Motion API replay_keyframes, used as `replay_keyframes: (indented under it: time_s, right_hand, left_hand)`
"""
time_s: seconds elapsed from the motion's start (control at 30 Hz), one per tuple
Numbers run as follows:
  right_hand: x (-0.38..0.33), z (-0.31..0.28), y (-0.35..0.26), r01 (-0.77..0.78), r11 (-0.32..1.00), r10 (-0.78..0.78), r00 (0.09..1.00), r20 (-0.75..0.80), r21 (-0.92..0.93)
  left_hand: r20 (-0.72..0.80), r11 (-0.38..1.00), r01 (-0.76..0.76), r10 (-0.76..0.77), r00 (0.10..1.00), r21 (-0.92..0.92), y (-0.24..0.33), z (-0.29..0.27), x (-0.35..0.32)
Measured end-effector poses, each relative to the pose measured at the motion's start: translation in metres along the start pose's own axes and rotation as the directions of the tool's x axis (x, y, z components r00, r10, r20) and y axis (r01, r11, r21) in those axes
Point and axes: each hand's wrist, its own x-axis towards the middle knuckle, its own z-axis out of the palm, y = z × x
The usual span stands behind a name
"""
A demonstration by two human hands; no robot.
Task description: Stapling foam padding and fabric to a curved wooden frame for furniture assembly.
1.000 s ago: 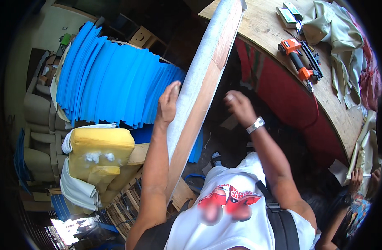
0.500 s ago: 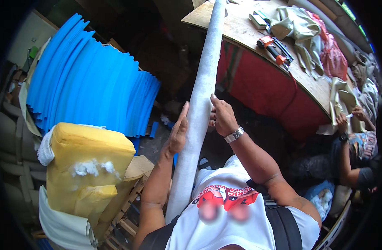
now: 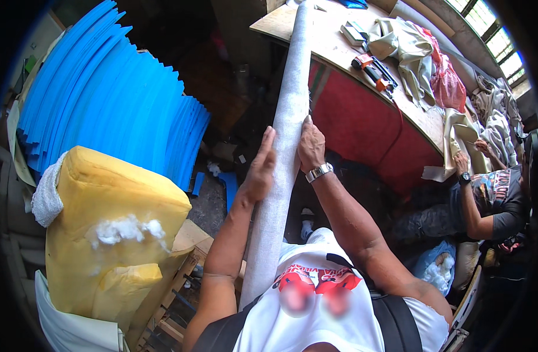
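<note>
A long grey-white roll of fabric (image 3: pixel 288 117) runs from beside my body up to the far worktable, where its far end rests over the edge. My left hand (image 3: pixel 259 171) lies along the roll's left side, fingers stretched out and the palm turned toward it. On the opposite side, a little farther up, my right hand (image 3: pixel 312 145) is closed against the roll. Its thumb shows on the near side, while the other fingers are partly hidden. A metal watch (image 3: pixel 320 172) is on my right wrist.
Blue foam sheets (image 3: pixel 113 100) stand stacked at the left, behind a yellow foam cushion (image 3: pixel 119 193). On the worktable (image 3: pixel 330 44) lie an orange-black staple gun (image 3: pixel 374 73) with a red hose, beige cloth (image 3: pixel 407 53) and a red plastic bag (image 3: pixel 448 82). A co-worker (image 3: pixel 480 199) handles cloth at the right.
My right hand has closed in on the roll, its fingers less spread than before. The left hand stays at the roll's side. The whole view has shifted slightly.
</note>
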Motion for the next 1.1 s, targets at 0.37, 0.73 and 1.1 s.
replay_keyframes:
  time_s: [0.37, 0.73, 1.1]
  right_hand:
    - [0.012, 0.022, 0.03, -0.008, 1.0, 0.006, 0.997, 0.077, 0.022]
    - [0.04, 0.029, 0.059, 0.071, 0.99, -0.078, 0.996, 0.05, 0.125]
    - [0.055, 0.018, 0.07, 0.182, 0.977, -0.192, 0.978, 0.088, 0.106]
  left_hand:
    - [0.378, 0.198, 0.546, -0.533, 0.757, -0.814, -0.187, 0.03, 0.005]
    - [-0.057, 0.88, -0.019, -0.009, 0.998, -0.474, -0.165, 0.002, 0.184]
    - [0.142, 0.996, -0.071, 0.079, 0.987, -0.061, -0.075, -0.009, 0.062]
